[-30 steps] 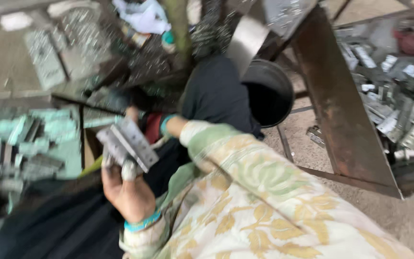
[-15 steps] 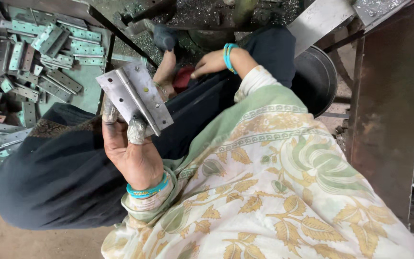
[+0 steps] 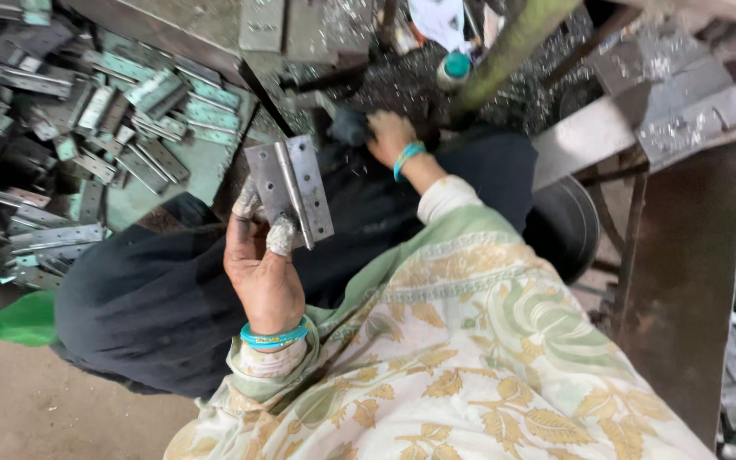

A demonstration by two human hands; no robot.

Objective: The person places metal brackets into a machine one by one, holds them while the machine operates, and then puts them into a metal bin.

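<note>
Left hand: (image 3: 261,268) left of centre in the frame, fingers wrapped in cloth tape, clenched on the lower edge of a hinge; a teal bangle sits at the wrist.
Hinge: (image 3: 290,189) grey metal, spread flat with its pin running down the middle, held upright above the dark lap, just above the left hand.
Right hand: (image 3: 388,136) upper centre, reaching away under the machine; its fingers are lost in dark shadow, so I cannot tell whether it is grasping anything.
Tray: (image 3: 206,175) flat greenish sheet at upper left, with a few loose hinges lying on it.
Pile: (image 3: 87,111) many more hinges heaped across the upper left, some with a teal tint, overlapping and cut off by the frame edge.
Machine: (image 3: 300,34) upper centre, covered in metal shavings; its shape is hard to make out.
Bottle: (image 3: 453,68) small, teal cap, upper centre, only its top visible.
Bowl: (image 3: 572,226) dark round vessel right of centre, half hidden by the sleeve; contents not visible.
Stand: (image 3: 683,281) rusty metal plate at right, partly cut off.
</note>
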